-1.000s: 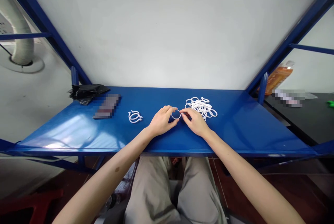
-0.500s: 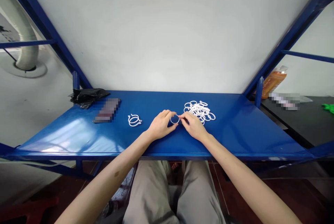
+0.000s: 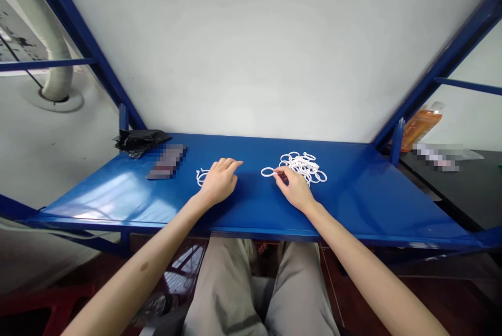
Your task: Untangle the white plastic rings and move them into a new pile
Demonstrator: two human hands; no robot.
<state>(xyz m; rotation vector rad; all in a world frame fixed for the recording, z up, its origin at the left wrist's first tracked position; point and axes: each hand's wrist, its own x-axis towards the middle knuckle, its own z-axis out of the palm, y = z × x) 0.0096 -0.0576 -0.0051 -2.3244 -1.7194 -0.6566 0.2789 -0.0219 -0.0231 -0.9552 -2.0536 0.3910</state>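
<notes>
Between the thumb and fingertips of my right hand [image 3: 293,185] is a white curtain ring [image 3: 267,172], pinched at its right side. The ring is held just over the blue tabletop [image 3: 251,216]. Right behind that hand lies a loose pile of white curtain rings [image 3: 311,168], several of them overlapping. My left hand [image 3: 218,182] hovers with its fingers stretched out and apart from the thumb, nothing visible in it. It partly covers a small group of white curtain rings [image 3: 201,177] on the left, whose ends look unfastened.
A black plastic bag [image 3: 140,141] and a blurred-out flat dark object [image 3: 168,161] lie at the back left. Blue metal posts [image 3: 397,142] flank the table. An orange bottle [image 3: 421,127] leans on the black surface [image 3: 463,189] at right.
My left hand has let go of the ring and moved left, over the small group of rings. My right hand keeps the ring, which now shows flatter.
</notes>
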